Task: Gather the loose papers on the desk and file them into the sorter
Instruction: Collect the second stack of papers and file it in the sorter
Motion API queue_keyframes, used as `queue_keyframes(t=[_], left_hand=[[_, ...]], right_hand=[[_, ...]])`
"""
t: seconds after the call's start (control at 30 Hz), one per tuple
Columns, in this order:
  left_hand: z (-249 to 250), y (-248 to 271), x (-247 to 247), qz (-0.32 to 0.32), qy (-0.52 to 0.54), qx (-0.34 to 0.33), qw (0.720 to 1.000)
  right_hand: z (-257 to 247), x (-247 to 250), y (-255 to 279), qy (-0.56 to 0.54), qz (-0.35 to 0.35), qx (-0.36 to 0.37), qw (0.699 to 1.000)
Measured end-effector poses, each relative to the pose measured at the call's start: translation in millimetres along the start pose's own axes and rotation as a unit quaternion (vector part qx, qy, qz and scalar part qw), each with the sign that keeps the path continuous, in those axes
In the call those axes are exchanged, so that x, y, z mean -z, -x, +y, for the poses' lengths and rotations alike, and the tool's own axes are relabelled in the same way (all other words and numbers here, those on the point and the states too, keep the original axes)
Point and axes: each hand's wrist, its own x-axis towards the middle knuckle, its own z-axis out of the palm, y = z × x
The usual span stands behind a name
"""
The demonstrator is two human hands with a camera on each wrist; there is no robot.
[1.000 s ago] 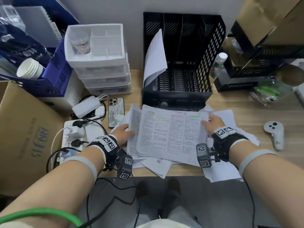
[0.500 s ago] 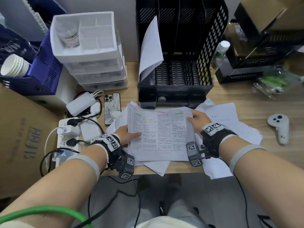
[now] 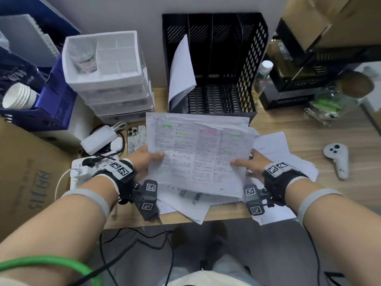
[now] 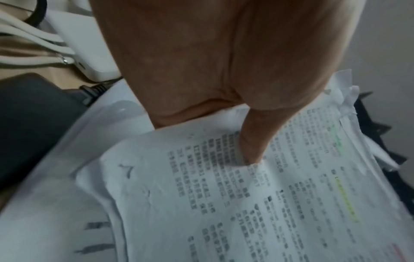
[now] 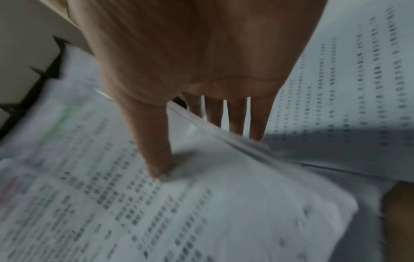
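A stack of printed papers [image 3: 198,153] with coloured highlights is held above the desk, in front of the black sorter [image 3: 214,65]. My left hand [image 3: 148,159] pinches its left edge, thumb on top [image 4: 253,147], fingers hidden beneath. My right hand [image 3: 247,164] pinches the right edge, thumb on the top sheet [image 5: 156,156] and fingers under the stack. More loose sheets [image 3: 274,149] lie on the desk below and to the right. One white sheet [image 3: 181,73] stands curled in the sorter's left slot.
White drawer unit [image 3: 107,75] at the left of the sorter. A phone [image 3: 136,139], power bank [image 3: 99,139] and power strip [image 3: 82,168] lie at left. A white controller [image 3: 338,159] rests at right, a bottle [image 3: 261,77] beside the sorter. Cardboard box [image 3: 26,176] at far left.
Both hands have lifted the stack off the desk and raised it toward the sorter's front; my grips moved to its lower side edges.
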Motion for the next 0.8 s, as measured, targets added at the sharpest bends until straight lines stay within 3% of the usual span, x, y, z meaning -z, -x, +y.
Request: queue_keyframes(t=[0.07,0.13,0.23,0.33,0.5,0.67,0.8], left_hand=[[17,5,-6,-0.023,0.049,-0.008,0.998],[31,6,-17,-0.032,0.073,-0.025,0.997],[47,0,-45,-0.037,0.075,-0.056,0.995],[52,-9,-84,-0.05,0.036,-0.072,0.996],[21,-36,-147,-0.094,-0.075,0.007,0.993],[7,-62,-212,-0.108,-0.136,0.025,0.984],[14,-86,-255,-0.047,-0.25,-0.038,0.966]], right_hand=[[-14,9,7,-0.056,-0.046,0.049,0.996],[-23,24,10,-0.075,-0.037,0.074,0.994],[-24,51,11,-0.099,0.079,0.082,0.989],[-5,83,16,-0.089,0.205,0.055,0.973],[41,133,51,-0.121,0.328,-0.031,0.937],[86,172,72,-0.19,0.367,-0.096,0.905],[151,210,48,-0.219,0.382,-0.119,0.89]])
